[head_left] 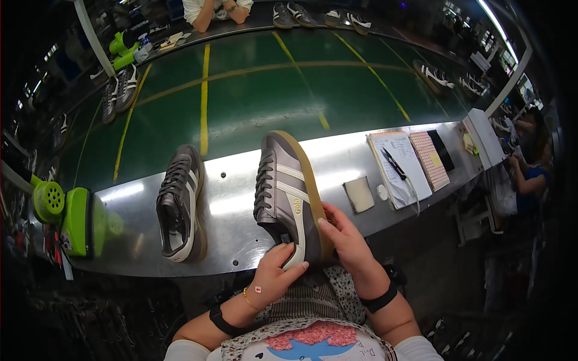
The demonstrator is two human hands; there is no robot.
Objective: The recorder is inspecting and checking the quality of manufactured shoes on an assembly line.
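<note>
Between my two hands is a dark grey sneaker with cream stripes, dark laces and a tan gum sole, its toe pointing away from me. My left hand grips the heel end, with fingers at the collar opening and thumb by the heel. Against the sole on the right side, my right hand holds the shoe near the heel, thumb on the sole edge. A matching sneaker rests on the metal table to the left, also toe away. What my left fingertips touch inside the collar is hidden.
Beyond the metal table runs a green conveyor belt with yellow lines, carrying more sneakers. At right lie an open notebook with a black thread snipper and a beige pad. A green device stands left. Other people work nearby.
</note>
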